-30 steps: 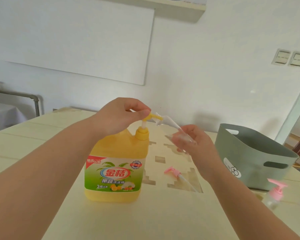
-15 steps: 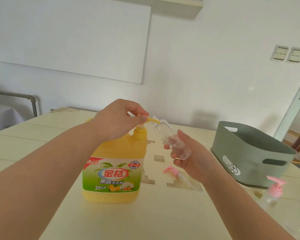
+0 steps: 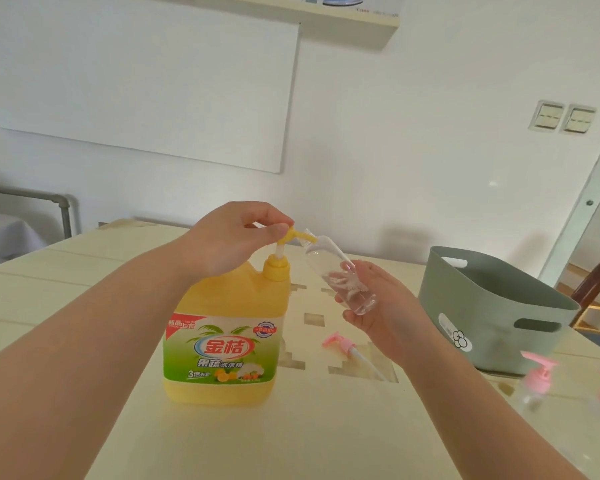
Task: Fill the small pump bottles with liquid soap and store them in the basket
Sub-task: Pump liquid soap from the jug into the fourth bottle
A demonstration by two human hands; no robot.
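Head view: a big yellow soap jug [image 3: 226, 334] stands upright on the pale table [image 3: 291, 438]. The left hand [image 3: 229, 237] is over the top of the jug, fingers curled, thumb and fingertips gripping the yellow pump head [image 3: 291, 235]. Just right of the jug, the right hand [image 3: 385, 306] holds a small clear bottle [image 3: 340, 278], fingers bent around its lower part. The bottle is tilted, its open mouth set against the jug's spout, and a little clear liquid lies at its bottom. On the table right of the jug lies a loose pink pump [image 3: 340, 342] with its tube. Well right of the jug stands the grey-green basket [image 3: 492, 306]. Also far right of the jug, closer to the person, is a capped bottle [image 3: 537, 382] with a pink top.
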